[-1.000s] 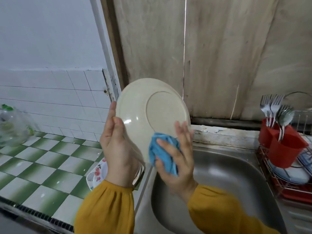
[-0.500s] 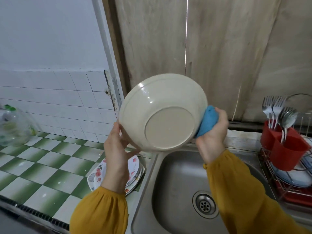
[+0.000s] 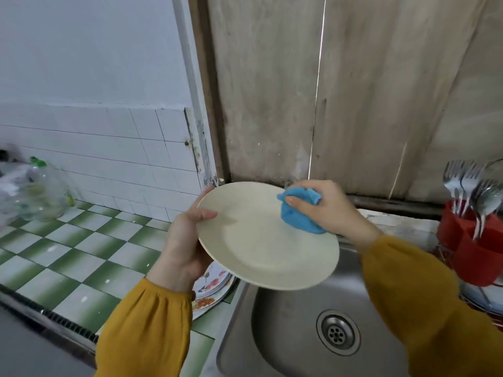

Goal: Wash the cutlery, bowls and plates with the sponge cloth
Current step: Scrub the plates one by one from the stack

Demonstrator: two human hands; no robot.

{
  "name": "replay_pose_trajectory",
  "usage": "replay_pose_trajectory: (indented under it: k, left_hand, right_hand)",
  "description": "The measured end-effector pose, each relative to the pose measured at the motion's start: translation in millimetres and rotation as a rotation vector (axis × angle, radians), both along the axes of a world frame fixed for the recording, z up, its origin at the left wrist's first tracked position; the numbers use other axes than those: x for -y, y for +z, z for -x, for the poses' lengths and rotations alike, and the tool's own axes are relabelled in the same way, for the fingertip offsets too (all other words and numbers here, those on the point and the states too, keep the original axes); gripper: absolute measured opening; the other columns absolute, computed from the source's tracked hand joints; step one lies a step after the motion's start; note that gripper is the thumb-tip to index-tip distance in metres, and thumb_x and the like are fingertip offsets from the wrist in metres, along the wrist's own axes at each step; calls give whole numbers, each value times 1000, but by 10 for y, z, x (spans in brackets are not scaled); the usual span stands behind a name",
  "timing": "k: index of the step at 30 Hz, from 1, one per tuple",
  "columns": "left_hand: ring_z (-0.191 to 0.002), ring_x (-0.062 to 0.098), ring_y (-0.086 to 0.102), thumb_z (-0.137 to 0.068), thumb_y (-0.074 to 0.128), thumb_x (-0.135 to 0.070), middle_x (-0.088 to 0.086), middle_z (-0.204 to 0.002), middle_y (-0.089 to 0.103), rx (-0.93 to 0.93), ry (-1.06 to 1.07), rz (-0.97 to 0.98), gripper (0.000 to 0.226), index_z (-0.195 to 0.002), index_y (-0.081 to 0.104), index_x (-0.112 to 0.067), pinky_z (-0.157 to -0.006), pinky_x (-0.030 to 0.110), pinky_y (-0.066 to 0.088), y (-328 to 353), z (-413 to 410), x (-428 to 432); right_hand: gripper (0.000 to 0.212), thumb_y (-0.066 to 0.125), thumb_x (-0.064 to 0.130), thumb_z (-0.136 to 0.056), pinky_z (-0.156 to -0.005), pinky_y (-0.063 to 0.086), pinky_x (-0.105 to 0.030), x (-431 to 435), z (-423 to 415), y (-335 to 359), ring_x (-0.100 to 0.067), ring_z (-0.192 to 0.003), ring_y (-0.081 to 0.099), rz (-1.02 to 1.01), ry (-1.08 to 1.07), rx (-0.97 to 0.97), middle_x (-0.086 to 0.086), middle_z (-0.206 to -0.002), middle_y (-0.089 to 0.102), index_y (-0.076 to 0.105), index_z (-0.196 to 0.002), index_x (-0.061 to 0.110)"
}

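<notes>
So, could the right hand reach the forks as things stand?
Probably yes: the way from the right hand to the forks looks open, but it is gripping the cloth on the plate.

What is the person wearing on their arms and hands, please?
Long mustard-yellow sleeves cover both arms; the left sleeve and right sleeve gather into a cuff at the wrist. The left hand and right hand are bare, without gloves.

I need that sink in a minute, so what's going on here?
A person is washing a cream plate over the steel sink. The left hand grips its rim, and the right hand presses a bunched blue sponge cloth onto its upper face. Floral plates sit stacked on the tiled counter beside the sink; forks and spoons stand in a red holder at the right.
</notes>
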State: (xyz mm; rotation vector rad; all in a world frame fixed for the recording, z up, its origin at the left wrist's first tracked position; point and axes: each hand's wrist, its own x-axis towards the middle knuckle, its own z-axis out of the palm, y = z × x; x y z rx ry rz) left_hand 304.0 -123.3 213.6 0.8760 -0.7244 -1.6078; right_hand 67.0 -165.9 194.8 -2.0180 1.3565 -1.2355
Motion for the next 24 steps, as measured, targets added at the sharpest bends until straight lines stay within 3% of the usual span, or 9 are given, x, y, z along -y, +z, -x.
replay_pose_trajectory:
  k: [3, 5, 7, 10, 14, 17, 20, 22, 24]
  left_hand:
    - [-78, 21, 71, -99, 40, -11, 3, -101, 74, 71, 15, 142, 37, -128, 57, -26, -62, 29, 59, -84, 120, -16]
    - [-93, 20, 71, -103, 39, -20, 0, -110, 73, 112, 56, 234, 34, -131, 56, -27, -70, 28, 59, -109, 167, -9]
    - [-101, 19, 69, -104, 36, -23, -3, -113, 72, 108, 97, 300, 33, -130, 56, -29, -73, 27, 58, -120, 149, -7]
    - [-106, 18, 68, -101, 37, -25, -3, -119, 70, 53, 111, 357, 35, -131, 54, -28, -82, 29, 58, -119, 68, -42]
    - [-111, 18, 65, -94, 43, -29, -6, -124, 67, 59, 123, 387, 37, -129, 55, -29, -86, 29, 56, -149, 36, -59]
    - [-117, 19, 62, -95, 48, -31, -4, -129, 64, 181, 32, 449, 38, -133, 53, -29, -88, 28, 55, -182, 178, -125]
    - [-121, 19, 60, -93, 43, -25, -1, -129, 65, 195, 13, 514, 42, -134, 53, -21, -98, 29, 50, -166, 348, -196]
    - [-126, 21, 56, -94, 41, -22, 1, -133, 62, 167, 45, 559, 42, -134, 53, -19, -106, 33, 44, -152, 330, -207]
    - [-126, 21, 56, -95, 40, -25, 0, -133, 62, 127, 77, 577, 40, -133, 53, -24, -104, 33, 45, -117, 279, -212]
  right_hand:
    - [31, 68, 25, -89, -96, 34, -14, 24, -364, -195, -14, -107, 50, 114, -132, -110, -7, -117, 60, 67, -117, 13]
    - [49, 62, 29, -91, -114, 24, -22, -138, -609, -278, -15, -133, 38, 16, 43, -69, -8, -143, 44, 51, -136, 12]
    - [54, 59, 22, -96, -119, 12, -19, -384, -756, -328, -2, -145, 20, -72, 317, -40, 3, -156, 29, 38, -145, 19]
    - [52, 54, 22, -99, -116, 1, -11, -521, -675, -374, 6, -146, -2, 31, 469, -165, 13, -160, 15, 36, -147, 24]
    - [55, 44, 30, -99, -122, 1, -46, -116, -420, -350, -11, -149, -14, 250, -38, -246, 2, -162, 2, 33, -150, 16]
    - [63, 43, 25, -102, -122, -6, -39, -23, -520, -154, -17, -148, -19, 235, -285, -73, -1, -163, -10, 11, -156, 13]
    - [68, 46, 24, -102, -120, -5, -24, -306, -814, -53, -6, -148, -14, 183, 45, 98, 9, -162, -10, 4, -154, 19]
    - [66, 46, 24, -102, -121, -5, -25, -541, -892, -178, -2, -147, -13, 211, 303, -60, 13, -161, -8, 5, -154, 22]
    - [63, 44, 28, -101, -120, -9, -31, -580, -680, -347, -6, -148, -13, 305, 345, -295, 14, -162, -3, 11, -154, 28]
